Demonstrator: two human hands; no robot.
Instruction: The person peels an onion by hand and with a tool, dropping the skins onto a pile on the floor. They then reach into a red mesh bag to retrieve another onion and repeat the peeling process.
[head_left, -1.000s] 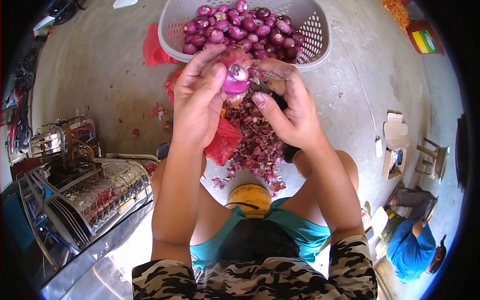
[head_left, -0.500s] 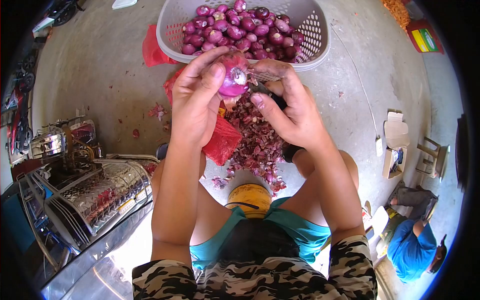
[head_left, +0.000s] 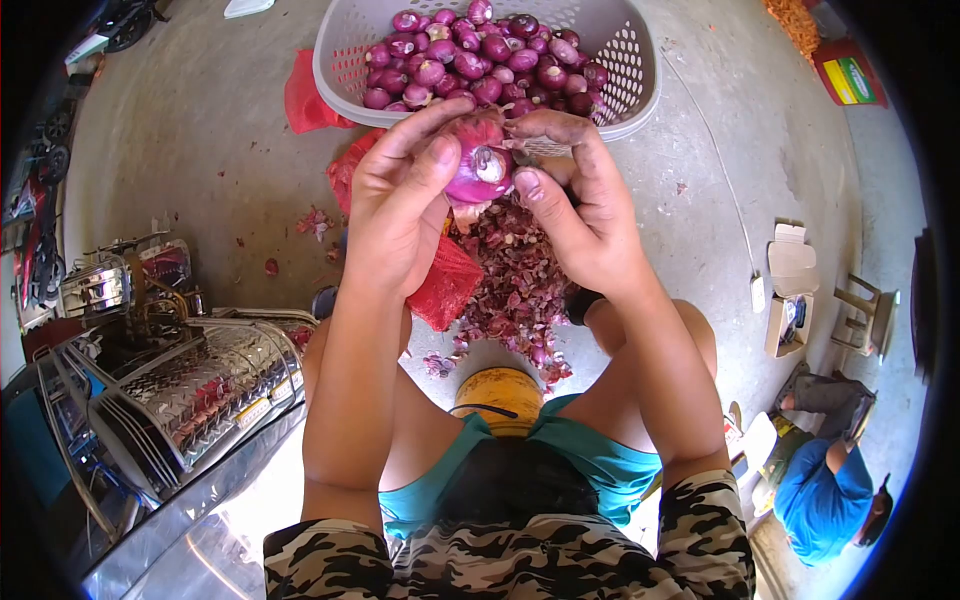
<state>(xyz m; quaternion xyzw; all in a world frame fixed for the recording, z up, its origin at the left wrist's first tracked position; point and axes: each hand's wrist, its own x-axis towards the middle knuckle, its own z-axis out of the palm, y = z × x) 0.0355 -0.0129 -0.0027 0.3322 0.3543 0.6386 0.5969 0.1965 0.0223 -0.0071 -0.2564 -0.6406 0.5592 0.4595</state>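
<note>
A partly peeled red onion (head_left: 478, 172) sits in my left hand (head_left: 398, 190), with fingers and thumb wrapped round its left side. Its pale cut end faces up, and loose skin hangs below it. My right hand (head_left: 585, 205) is closed at the onion's right edge, thumb and index finger nearly meeting there. A dark, blade-like tool (head_left: 524, 158) shows between those fingertips; most of it is hidden by the hand. Below lies a pile of onion skins (head_left: 510, 290) on the floor. A red mesh bag (head_left: 445, 285) lies beside the pile, under my left wrist.
A grey perforated basket (head_left: 640, 85) full of peeled red onions stands ahead. A yellow bucket (head_left: 500, 395) is between my legs. Shiny metal equipment (head_left: 210, 385) stands at left. At right are an open cardboard box (head_left: 793, 265), a wooden stool (head_left: 862, 318) and another person (head_left: 825, 500).
The onion has shifted slightly right and turned, its cut end moving toward my right fingers. My right thumb and index finger have closed in against its edge.
</note>
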